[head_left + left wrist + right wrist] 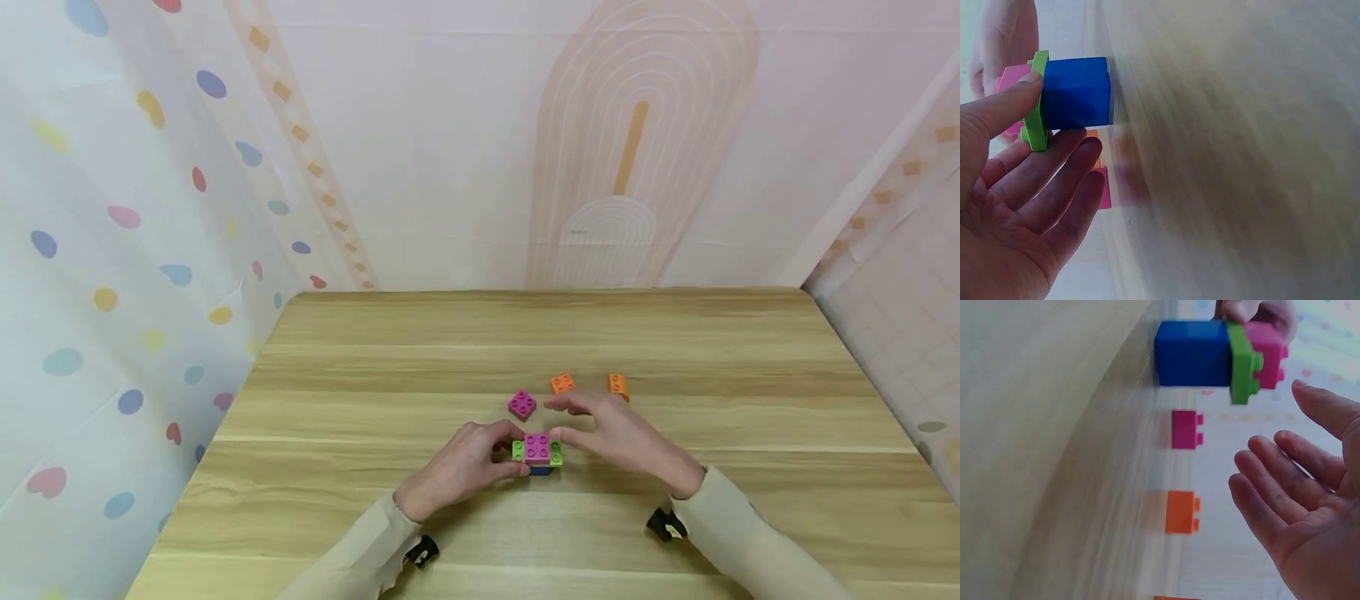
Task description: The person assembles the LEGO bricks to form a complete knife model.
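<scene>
A small stack of toy building bricks stands upright on the table, made of a blue block (1075,94) below, a green plate (1241,365) across it and a pink brick (537,445) on top. My left hand (471,463) pinches the stack from the left, its thumb at the near side by the green plate and its fingers round the far side. To the right of the stack is my right hand (618,432), fingers extended and apart, holding nothing. In the right wrist view a gap shows between its fingers and the bricks.
Just beyond the stack lies a magenta brick (522,405). Farther back are an orange brick (562,383) and an orange piece with a curved end (618,386), behind my right hand. The wooden table (390,333) meets a patterned curtain (450,167) at the back.
</scene>
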Demonstrator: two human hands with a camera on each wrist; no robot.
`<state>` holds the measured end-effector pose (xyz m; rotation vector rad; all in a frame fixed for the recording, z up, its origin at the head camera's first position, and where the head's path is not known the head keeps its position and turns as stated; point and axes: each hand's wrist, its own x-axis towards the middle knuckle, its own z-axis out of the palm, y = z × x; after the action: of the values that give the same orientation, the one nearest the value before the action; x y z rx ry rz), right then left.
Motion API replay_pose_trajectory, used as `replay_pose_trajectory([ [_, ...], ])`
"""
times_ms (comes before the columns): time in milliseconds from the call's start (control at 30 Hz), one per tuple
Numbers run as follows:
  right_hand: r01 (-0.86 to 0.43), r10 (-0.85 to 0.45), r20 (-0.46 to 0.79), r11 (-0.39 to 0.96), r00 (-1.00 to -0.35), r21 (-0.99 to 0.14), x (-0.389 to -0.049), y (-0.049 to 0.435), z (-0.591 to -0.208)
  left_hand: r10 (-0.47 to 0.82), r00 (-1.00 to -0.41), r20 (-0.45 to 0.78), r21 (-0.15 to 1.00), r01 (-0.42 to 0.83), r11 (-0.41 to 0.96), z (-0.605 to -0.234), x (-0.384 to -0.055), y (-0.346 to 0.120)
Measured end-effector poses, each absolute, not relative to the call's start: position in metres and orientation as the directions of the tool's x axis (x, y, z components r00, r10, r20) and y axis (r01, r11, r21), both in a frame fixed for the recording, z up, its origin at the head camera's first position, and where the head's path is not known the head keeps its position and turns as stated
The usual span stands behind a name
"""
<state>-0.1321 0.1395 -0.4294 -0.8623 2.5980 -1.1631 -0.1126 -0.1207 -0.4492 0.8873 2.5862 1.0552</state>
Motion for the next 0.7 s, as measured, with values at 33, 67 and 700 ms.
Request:
replay_pose_trajectory([
  [33, -0.444, -0.57, 0.083, 0.532, -0.818, -0.721, -0.134, 0.139, -0.43, 0.602, -0.798, 0.028, 0.695, 0.449, 0.562, -0.449, -0.113, -0.121],
  [67, -0.451, -0.573, 0.086, 0.533, -0.815, -0.716, -0.137, 0.139, -0.43, 0.601, -0.799, 0.025, 0.695, 0.446, 0.563, -0.449, -0.113, -0.121],
  [700, -0.608, -0.74, -0.01, 0.56, -0.673, -0.562, -0.184, 0.111, -0.429, 0.598, -0.801, 0.018, 0.702, 0.436, 0.563, -0.449, -0.112, -0.122],
])
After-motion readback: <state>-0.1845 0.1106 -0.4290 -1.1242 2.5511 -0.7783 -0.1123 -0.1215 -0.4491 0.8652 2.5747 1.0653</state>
